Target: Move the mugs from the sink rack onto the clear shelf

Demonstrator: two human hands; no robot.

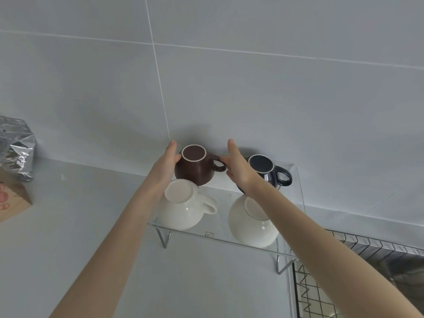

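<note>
Several mugs stand upside down on the clear shelf (pixel 220 239). The brown mug (pixel 195 168) is at the back left, with my left hand (pixel 166 165) against its left side and my right hand (pixel 236 167) at its handle, fingers extended. A dark blue mug (pixel 270 172) stands at the back right, partly hidden by my right wrist. One white mug (pixel 183 208) sits at the front left. A second white mug (pixel 252 222) sits at the front right, under my right forearm.
The wire sink rack (pixel 358 267) lies at the lower right, beside the shelf. A crumpled silver foil bag (pixel 16 148) and a cardboard box (pixel 12 200) stand on the counter at the far left. A tiled wall rises directly behind the shelf.
</note>
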